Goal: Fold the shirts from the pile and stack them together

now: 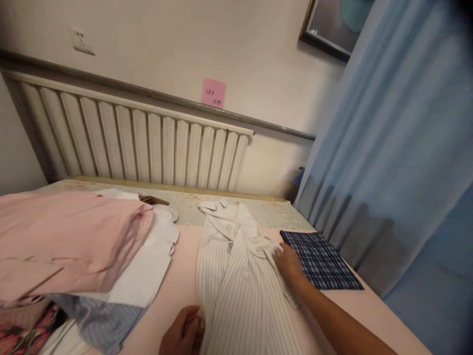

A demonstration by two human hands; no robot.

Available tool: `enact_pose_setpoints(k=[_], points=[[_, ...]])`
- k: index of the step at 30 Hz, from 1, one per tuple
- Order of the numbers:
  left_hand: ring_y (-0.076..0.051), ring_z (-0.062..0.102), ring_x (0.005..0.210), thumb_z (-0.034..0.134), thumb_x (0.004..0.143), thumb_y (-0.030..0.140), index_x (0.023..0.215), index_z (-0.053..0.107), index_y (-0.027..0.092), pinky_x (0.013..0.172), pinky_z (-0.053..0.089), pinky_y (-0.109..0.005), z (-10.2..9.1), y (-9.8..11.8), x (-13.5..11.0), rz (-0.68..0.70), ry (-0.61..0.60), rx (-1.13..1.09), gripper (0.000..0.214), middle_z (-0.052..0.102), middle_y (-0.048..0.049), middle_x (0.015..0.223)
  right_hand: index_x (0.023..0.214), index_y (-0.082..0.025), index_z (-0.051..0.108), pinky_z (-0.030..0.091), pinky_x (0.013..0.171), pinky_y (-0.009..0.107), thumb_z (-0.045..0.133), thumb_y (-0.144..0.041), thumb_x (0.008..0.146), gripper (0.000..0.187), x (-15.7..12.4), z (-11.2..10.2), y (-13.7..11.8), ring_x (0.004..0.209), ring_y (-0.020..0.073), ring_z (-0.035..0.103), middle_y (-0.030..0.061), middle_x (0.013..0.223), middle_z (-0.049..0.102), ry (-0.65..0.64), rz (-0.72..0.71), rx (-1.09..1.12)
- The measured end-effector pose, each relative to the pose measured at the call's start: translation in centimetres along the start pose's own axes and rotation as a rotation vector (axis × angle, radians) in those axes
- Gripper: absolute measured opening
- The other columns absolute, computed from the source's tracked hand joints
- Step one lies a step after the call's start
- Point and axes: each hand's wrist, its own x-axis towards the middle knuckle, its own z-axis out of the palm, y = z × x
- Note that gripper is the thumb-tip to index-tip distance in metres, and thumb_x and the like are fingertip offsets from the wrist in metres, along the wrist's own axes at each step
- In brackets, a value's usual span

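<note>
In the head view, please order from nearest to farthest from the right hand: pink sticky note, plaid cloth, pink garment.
1. Plaid cloth, just right of the right hand.
2. Pink garment, at the left.
3. Pink sticky note, on the back wall.

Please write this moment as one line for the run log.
left hand: grips striped shirt edge | right hand: flat on shirt | beside it: folded plaid cloth | opposite side: clothes pile

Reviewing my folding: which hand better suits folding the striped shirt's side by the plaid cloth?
Probably the right hand: it rests on that side of the striped shirt; the left hand holds the opposite lower edge.
</note>
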Motion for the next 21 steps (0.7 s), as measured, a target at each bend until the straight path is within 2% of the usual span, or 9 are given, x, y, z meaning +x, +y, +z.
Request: enact_pose_setpoints(k=[3, 5, 9, 13, 19, 21], points=[[-0.016, 0.061, 0.065, 0.063, 0.062, 0.068, 0.091, 0.063, 0.017, 0.060, 0.050, -0.027, 0.1, 0.1, -0.2, 0.018, 0.025, 0.063, 0.058, 0.062, -0.0010, 0.069, 0.120, -0.010, 0.058, 0.038, 0.099, 0.031, 0.042, -0.027, 0.086, 0.041, -6.6, -1.1, 3.5, 0.115, 0.0230, 0.056, 0.0152, 0.122, 0.062, 0.052, -0.002, 0.071], [-0.017, 0.062, 0.065, 0.063, 0.062, 0.067, 0.091, 0.063, 0.017, 0.061, 0.051, -0.028, 0.1, 0.0, -0.1, 0.038, 0.014, 0.100, 0.058, 0.063, -0.0016, 0.070, 0.107, -0.015, 0.063, 0.044, 0.088, 0.032, 0.041, -0.030, 0.085, 0.034, -10.8, -1.8, 5.2, 0.101, 0.0232, 0.061, 0.0125, 0.109, 0.067, 0.051, 0.026, 0.127], [-0.018, 0.064, 0.068, 0.062, 0.062, 0.067, 0.092, 0.063, 0.017, 0.064, 0.053, -0.029, 0.1, -0.2, 0.1, 0.070, 0.039, 0.147, 0.059, 0.064, -0.0023, 0.072, 0.079, -0.023, 0.060, 0.045, 0.070, 0.031, 0.040, -0.036, 0.083, 0.024, -17.0, -3.2, 6.0, 0.076, 0.0218, 0.063, 0.0060, 0.081, 0.068, -0.048, 0.116, 0.226], [-0.019, 0.065, 0.071, 0.060, 0.063, 0.067, 0.093, 0.063, 0.017, 0.067, 0.053, -0.030, 0.1, -0.1, 0.0, 0.089, 0.031, 0.225, 0.058, 0.066, -0.0023, 0.073, 0.067, -0.024, 0.056, 0.044, 0.065, 0.027, 0.039, -0.040, 0.083, 0.029, -19.6, -3.9, 4.5, 0.071, 0.0198, 0.062, 0.0019, 0.070, 0.066, -0.138, 0.188, 0.397], [-0.019, 0.064, 0.063, 0.051, 0.074, 0.061, 0.096, 0.062, 0.017, 0.057, 0.050, -0.029, -0.3, 0.2, -1.0, 0.025, -0.088, 0.398, 0.051, 0.065, -0.0004, 0.066, 0.057, -0.021, 0.050, 0.040, 0.058, 0.024, 0.047, -0.037, 0.077, 0.026, -20.2, -3.7, 3.2, 0.065, 0.0168, 0.057, 0.0001, 0.061, 0.061, -0.263, 0.231, 0.465], [-0.020, 0.065, 0.066, 0.051, 0.076, 0.056, 0.090, 0.062, 0.018, 0.061, 0.050, -0.030, -0.2, 0.1, -1.5, 0.040, -0.148, 0.499, 0.043, 0.066, -0.0012, 0.068, 0.057, -0.021, 0.049, 0.039, 0.057, 0.023, 0.048, -0.032, 0.076, 0.022, -20.3, -3.3, 3.2, 0.064, 0.0161, 0.057, -0.0003, 0.062, 0.061, -0.279, 0.226, 0.449]])
